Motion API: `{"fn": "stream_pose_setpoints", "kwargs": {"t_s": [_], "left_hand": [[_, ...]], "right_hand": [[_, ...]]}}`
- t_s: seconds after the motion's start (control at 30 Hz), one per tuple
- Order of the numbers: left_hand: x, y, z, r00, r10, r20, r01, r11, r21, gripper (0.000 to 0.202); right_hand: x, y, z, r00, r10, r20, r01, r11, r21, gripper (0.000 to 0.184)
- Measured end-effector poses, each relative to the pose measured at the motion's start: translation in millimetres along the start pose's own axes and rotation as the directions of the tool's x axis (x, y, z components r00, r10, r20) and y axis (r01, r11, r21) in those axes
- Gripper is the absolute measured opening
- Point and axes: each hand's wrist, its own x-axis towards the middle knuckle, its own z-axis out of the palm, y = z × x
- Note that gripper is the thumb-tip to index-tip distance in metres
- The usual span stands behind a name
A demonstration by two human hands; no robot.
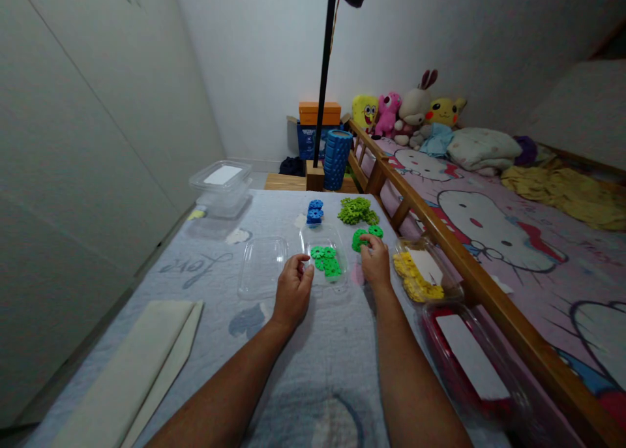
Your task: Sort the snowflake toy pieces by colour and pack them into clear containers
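Note:
A clear plastic container [341, 240] holds several green snowflake discs [327, 263]. My left hand [295, 285] is at its left side, fingers curled around the rim; the exact contact is partly hidden. Just right of the container, my right hand [374, 257] pinches at a small pile of green snowflake discs [359, 239], its fingertips covering part of them. Another green disc [375, 230] lies just behind those fingers. To the left of my left hand lies a clear plastic lid [263, 265], flat on the cloth.
Behind are blue discs [315, 212] and a lime-green disc heap [358, 210]. At right, a box of yellow pieces [418, 278] and a red-filled box [469, 357] stand along the wooden bed rail [440, 246]. Stacked clear boxes [222, 187] and folded pale material [141, 363] are at left.

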Motion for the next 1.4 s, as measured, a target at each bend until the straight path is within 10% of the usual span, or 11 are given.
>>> {"fn": "stream_pose_setpoints", "kwargs": {"t_s": [0.23,0.6,0.77,0.97,1.17,1.4], "left_hand": [[-1,1,-1.0,0.999,-0.015,0.029,0.016,0.999,-0.047,0.028],[1,4,-1.1,1.0,0.001,0.017,0.0,0.999,-0.033,0.025],[0,5,-1.6,1.0,0.017,0.013,-0.017,0.999,-0.031,0.024],[0,5,-1.1,1.0,0.007,0.021,-0.006,0.999,-0.04,0.025],[0,5,-1.1,1.0,0.012,0.028,-0.011,0.999,-0.049,0.026],[-1,4,-1.4,1.0,0.004,0.031,-0.003,0.999,-0.053,0.026]], "right_hand": [[-7,19,9,0.99,-0.107,0.094,0.134,0.921,-0.367,0.049],[-10,22,9,0.997,0.0,0.081,0.033,0.911,-0.411,0.033],[-6,15,0,0.992,0.097,0.082,-0.074,0.966,-0.25,0.02],[1,-19,-5,0.983,0.114,0.147,-0.157,0.929,0.334,0.033],[-5,-45,1,0.927,-0.085,0.364,-0.045,0.941,0.335,0.017],[3,-7,-2,0.997,-0.044,0.061,0.045,0.999,-0.016,0.028]]}}
